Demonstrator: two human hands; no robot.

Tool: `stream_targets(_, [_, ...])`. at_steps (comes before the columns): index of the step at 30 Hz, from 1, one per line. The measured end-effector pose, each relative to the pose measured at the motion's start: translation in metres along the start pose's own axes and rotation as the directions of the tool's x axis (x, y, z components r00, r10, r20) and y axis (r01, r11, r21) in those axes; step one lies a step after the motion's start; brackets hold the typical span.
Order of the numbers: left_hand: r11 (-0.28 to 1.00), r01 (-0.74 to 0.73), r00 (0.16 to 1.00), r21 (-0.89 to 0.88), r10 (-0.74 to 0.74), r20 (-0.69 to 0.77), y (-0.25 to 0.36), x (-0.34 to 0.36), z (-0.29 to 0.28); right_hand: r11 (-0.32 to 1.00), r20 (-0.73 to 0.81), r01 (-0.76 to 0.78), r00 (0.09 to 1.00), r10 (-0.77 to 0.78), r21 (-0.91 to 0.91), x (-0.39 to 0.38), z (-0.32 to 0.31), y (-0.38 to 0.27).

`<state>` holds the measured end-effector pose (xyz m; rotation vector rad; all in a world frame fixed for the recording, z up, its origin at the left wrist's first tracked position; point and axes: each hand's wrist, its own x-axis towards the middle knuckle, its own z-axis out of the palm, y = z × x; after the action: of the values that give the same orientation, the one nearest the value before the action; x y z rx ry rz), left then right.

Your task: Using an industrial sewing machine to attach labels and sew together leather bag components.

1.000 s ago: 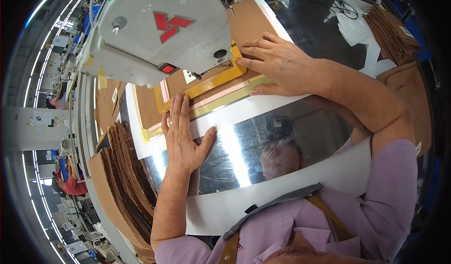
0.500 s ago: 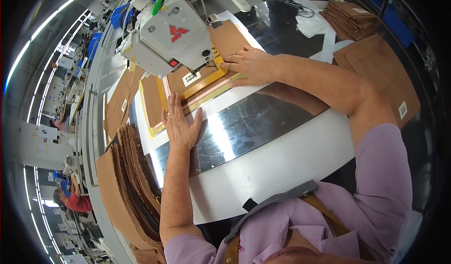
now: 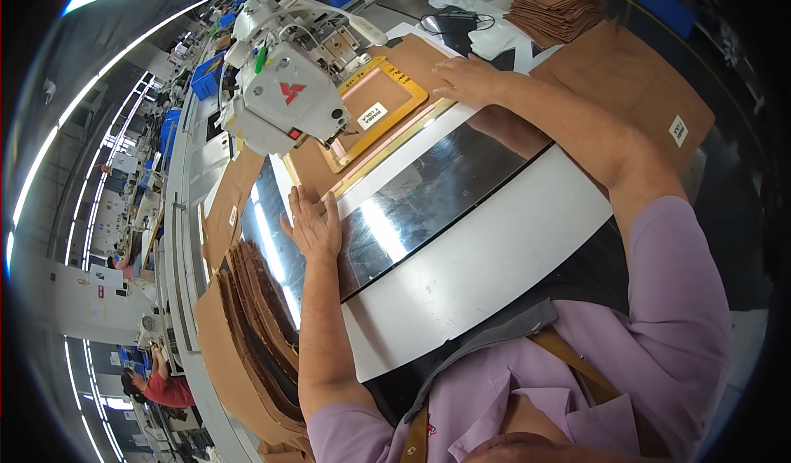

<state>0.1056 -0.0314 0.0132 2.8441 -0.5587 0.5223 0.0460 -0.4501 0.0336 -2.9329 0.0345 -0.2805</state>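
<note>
My left hand [image 3: 315,226] lies flat, fingers spread, at the near left edge of a brown panel [image 3: 418,58]. The right hand [image 3: 468,81] rests palm down at the panel's right side, fingers extended, next to a corner of a yellow rectangular frame [image 3: 389,130]. That frame sits on the panel around a white printed label [image 3: 372,116]. Over the frame's left part stands the white head of a sewing machine [image 3: 288,105], its needle area just left of the label. Neither hand grips anything.
A shiny metal plate [image 3: 428,199] covers the white table [image 3: 470,273] before me. Stacked brown pieces [image 3: 247,315] stand by my left forearm. Another brown pile [image 3: 556,14] and a large brown panel [image 3: 630,92] lie at right. A person in red [image 3: 169,389] sits far left.
The panel and yellow frame have shifted right relative to the machine head, uncovering more of the frame. My right hand has moved off the frame; the left is lower along the panel's edge.
</note>
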Motion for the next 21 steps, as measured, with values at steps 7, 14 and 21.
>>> stream_targets(7, [0.994, 0.105, 0.991, 0.007, -0.106, 0.083, 0.002, 0.017, 0.011, 0.976, -0.027, -0.196, 0.981, 0.194, -0.097, 0.024, 0.001, 0.045])
stream_targets(14, [0.986, 0.166, 0.969, 0.032, -0.169, 0.181, 0.025, 0.051, 0.022, 0.978, -0.168, -0.168, 0.975, 0.147, -0.12, 0.037, 0.025, 0.066])
stream_targets(21, [0.986, -0.058, 0.997, 0.157, 0.048, 0.066, 0.045, 0.05, 0.02, 0.986, -0.263, -0.117, 0.961, 0.084, -0.115, 0.034, 0.029, 0.046])
